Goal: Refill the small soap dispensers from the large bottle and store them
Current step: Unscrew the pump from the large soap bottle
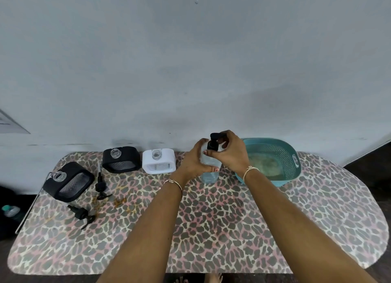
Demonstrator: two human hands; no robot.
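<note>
**Large bottle (209, 175), clear, black pump top (213, 142): upright on the table (211, 230), just beside the basket (294, 162).**

We log the left hand (194, 162) wrapped round its body and the right hand (232, 153) pinching the pump top. We judge it part-full, fairly heavy, smooth and probably slick; hold the body, turn at the collar. Count: one large bottle; three small dispensers (158, 161), necks open, two black and one white; two loose pumps (100, 185); one basket.

The table (211, 230) is covered in matt leopard-print cloth. The large bottle (209, 177) is seen as clear, smooth plastic; the basket (285, 156) as perforated teal plastic.
</note>
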